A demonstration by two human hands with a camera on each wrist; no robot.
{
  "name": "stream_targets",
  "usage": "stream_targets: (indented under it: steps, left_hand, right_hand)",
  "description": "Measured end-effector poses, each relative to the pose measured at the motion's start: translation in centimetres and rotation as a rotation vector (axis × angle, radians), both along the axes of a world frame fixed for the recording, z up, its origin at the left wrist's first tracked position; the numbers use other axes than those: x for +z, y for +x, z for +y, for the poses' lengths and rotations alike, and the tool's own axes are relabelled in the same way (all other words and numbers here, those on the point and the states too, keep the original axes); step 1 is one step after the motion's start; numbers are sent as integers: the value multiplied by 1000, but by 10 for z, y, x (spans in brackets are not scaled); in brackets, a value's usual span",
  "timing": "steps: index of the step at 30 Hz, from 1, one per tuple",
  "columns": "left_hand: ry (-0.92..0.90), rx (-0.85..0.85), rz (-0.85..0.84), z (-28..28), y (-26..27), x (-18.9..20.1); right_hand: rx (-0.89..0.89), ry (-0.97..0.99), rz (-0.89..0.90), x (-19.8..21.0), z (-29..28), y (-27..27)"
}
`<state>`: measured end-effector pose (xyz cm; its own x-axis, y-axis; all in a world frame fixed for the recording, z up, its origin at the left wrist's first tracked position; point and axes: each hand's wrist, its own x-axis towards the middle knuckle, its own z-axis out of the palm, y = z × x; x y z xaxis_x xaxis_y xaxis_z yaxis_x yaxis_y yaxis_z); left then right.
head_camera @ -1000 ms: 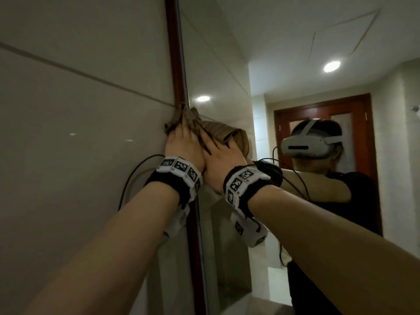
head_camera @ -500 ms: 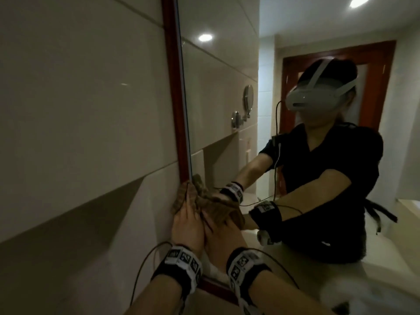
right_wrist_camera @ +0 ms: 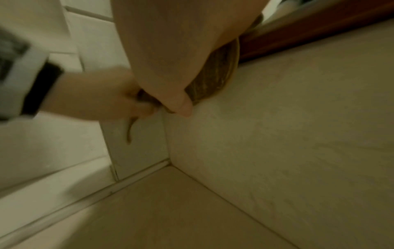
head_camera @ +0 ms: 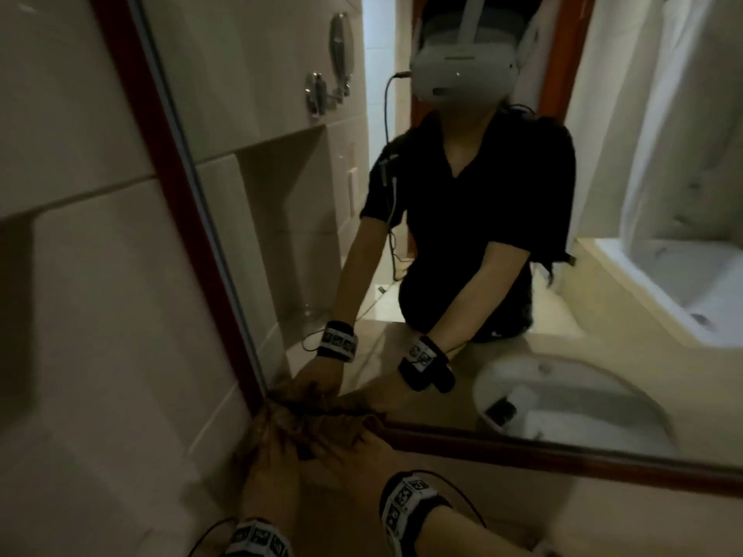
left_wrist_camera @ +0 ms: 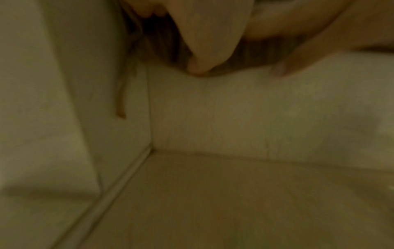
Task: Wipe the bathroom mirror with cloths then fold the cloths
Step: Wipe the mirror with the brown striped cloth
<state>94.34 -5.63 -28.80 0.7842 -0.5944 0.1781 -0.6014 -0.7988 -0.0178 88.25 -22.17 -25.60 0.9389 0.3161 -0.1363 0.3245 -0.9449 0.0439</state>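
Observation:
A crumpled brown cloth (head_camera: 321, 420) is bunched at the bottom left corner of the mirror (head_camera: 289, 219), over its red-brown frame (head_camera: 522, 446). My left hand (head_camera: 273, 456) lies on its left part; in the right wrist view the left hand (right_wrist_camera: 102, 102) pinches folds of the cloth (right_wrist_camera: 213, 80), and a thin tail hangs below. My right hand (head_camera: 354, 444) presses flat on the right part with the thumb (right_wrist_camera: 183, 107) straight. The left wrist view is blurred and shows my thumb (left_wrist_camera: 209, 42) over the cloth (left_wrist_camera: 162, 42).
Beige wall tiles (head_camera: 100, 315) meet the mirror's left side. A beige counter (right_wrist_camera: 192, 210) lies just under the hands, in the corner. The mirror reflects a white sink (head_camera: 563, 396), a bathtub, a wall-mounted chrome mirror and me in a headset.
Both hands have slid the cloth down along the mirror's left edge, from high up to the bottom left corner. The view has tilted down with them.

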Motion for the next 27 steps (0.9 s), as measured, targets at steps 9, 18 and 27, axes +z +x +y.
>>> stream_targets:
  steps: [9,18,27]
  left_hand:
    - [-131,1,-6,-2,1,21]
    - [-282,-190,149,-25,9,12]
    - [-652,-319,-56,-53,47,-130]
  right_hand:
    - [74,39,-120,9,-58,-53]
    - [-33,21,-255,15,-84,-83]
    - [-129,99,-333,0,-113,-110]
